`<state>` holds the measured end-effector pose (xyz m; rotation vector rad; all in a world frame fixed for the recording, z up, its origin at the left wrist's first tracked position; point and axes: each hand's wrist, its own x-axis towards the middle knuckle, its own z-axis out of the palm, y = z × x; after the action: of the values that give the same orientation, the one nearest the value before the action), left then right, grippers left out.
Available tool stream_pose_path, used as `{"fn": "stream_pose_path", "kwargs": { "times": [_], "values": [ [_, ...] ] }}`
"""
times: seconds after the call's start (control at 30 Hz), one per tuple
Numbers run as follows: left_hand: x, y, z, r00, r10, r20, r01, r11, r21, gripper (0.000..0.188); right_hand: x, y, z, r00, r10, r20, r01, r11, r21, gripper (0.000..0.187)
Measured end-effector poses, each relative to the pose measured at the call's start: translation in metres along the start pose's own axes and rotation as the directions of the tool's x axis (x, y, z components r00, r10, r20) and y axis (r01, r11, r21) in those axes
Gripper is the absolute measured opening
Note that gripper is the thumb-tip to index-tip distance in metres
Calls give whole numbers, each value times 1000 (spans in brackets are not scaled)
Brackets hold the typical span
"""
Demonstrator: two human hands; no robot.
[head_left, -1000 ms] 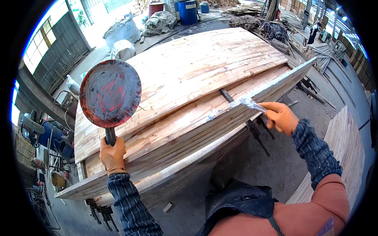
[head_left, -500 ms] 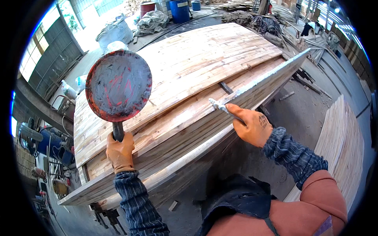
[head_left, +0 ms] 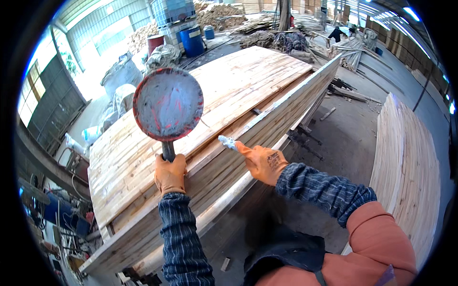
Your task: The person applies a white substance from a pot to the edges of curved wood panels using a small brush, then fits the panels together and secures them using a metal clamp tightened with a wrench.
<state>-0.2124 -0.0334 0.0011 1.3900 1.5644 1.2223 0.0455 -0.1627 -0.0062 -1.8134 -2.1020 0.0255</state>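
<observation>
My left hand (head_left: 171,174), in an orange glove, is closed round the dark handle of a round pan (head_left: 168,104). The pan is smeared with greyish-white paste, with red patches round its rim. Wrapped in my gloved right hand (head_left: 265,163) is a small tool with a paste-coated tip (head_left: 227,142); the coating hides whether it is a brush. That tip is close to the top edge of a long wooden board (head_left: 286,119) standing on its side. Whether they touch I cannot tell. Whitish paste shows along the board's far edge.
A broad wooden panel (head_left: 238,88) lies beyond the upright board. Another wooden panel (head_left: 405,167) is at the right. Metal clamps (head_left: 305,142) jut out beside the board. Blue and red barrels, sacks and timber piles stand at the back; a person (head_left: 336,34) is far off.
My right hand has moved left and nearer along the board with the tool. The pan in my left hand now appears farther right. My view has shifted, showing more of the background.
</observation>
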Motion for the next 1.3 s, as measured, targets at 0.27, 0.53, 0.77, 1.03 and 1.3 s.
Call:
{"fn": "stream_pose_path", "kwargs": {
  "times": [0.27,0.53,0.77,1.03,1.3],
  "values": [
    [-10,5,-5,999,-53,14,52,998,43,36,2,163,-30,898,435,-63,-424,819,-386,48],
    [-3,-4,-5,1000,2,-25,5,966,259,43,-1,99,-22,923,385,-1,-355,850,-389,59],
    [-15,13,-15,999,-7,-50,27,911,411,43,1,23,-64,985,29,-169,-28,1000,12,47],
    [-23,18,-11,996,19,-83,12,935,355,43,178,-38,-70,958,-62,-281,94,990,104,38],
    [-35,21,-17,999,30,-11,-22,897,441,34,213,-85,-22,979,-118,-169,138,984,112,40]
  ]
}}
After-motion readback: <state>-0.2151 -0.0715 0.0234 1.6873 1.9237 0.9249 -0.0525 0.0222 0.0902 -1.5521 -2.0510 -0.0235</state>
